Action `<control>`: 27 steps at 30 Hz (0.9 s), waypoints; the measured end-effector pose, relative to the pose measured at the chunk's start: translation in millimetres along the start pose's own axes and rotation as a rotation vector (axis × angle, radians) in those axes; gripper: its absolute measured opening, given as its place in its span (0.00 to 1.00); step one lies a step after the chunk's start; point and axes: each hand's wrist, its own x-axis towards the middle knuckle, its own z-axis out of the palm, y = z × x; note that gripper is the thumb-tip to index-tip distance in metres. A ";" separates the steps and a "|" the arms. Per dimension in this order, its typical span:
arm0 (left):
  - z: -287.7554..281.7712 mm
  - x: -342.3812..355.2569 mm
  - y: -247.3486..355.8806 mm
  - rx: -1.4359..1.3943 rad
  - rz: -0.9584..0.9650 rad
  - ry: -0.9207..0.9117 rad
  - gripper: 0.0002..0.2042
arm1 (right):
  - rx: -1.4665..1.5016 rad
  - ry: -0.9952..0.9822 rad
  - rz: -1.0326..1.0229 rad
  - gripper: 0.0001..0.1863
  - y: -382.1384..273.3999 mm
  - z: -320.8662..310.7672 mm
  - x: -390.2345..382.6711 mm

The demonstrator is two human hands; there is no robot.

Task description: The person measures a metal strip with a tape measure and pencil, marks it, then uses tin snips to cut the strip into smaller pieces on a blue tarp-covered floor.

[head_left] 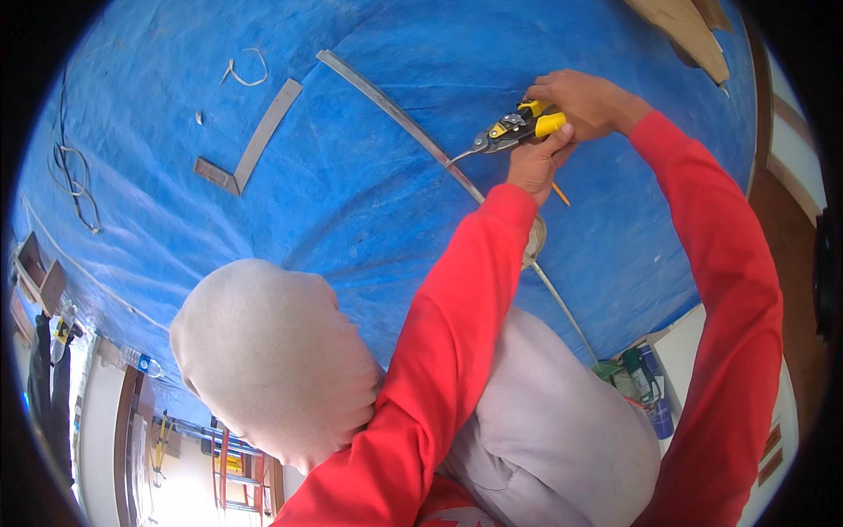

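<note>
My right hand (587, 104) is closed around the yellow-and-black handles of tin snips (505, 132). My left hand (537, 165) is closed at the lower handle, its thumb against the yellow grip. The snips' jaws point left and meet the edge of a long, narrow metal strip (386, 104) lying diagonally on the blue tarp (351, 193). Whether the blades have cut into it is too small to tell. Beside my left wrist lies an orange pencil (561, 195). A round, pale object (535, 242) by the strip is partly hidden behind my left sleeve.
A metal square (265, 132) lies left of the strip, near a loose white strap (248, 81). Dark cord (72, 180) is at far left, a wooden board (680, 35) at upper right. My bent knees (272, 342) are close below. A bottle (140, 362) and red ladder (241, 479) stand lower left.
</note>
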 end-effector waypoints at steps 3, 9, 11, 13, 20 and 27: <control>-0.2 -0.1 -0.3 -0.007 0.017 -0.002 0.22 | 0.000 0.017 -0.015 0.31 0.7 1.8 0.1; 1.7 -1.6 1.5 0.000 0.006 0.031 0.22 | 0.004 0.038 -0.013 0.30 0.9 4.7 0.1; 2.7 -1.7 2.0 0.003 -0.008 0.043 0.22 | 0.004 0.050 -0.012 0.28 -0.2 3.9 1.0; 3.9 -1.2 1.5 0.001 -0.017 0.057 0.21 | -0.010 0.027 0.005 0.27 -0.5 1.5 2.4; 7.7 1.3 -5.8 -0.091 0.053 0.051 0.21 | -0.058 -0.013 -0.020 0.20 -0.5 -5.4 6.8; 3.6 0.1 -15.1 -0.091 0.086 0.077 0.21 | -0.090 -0.030 -0.035 0.18 -2.5 -6.5 8.8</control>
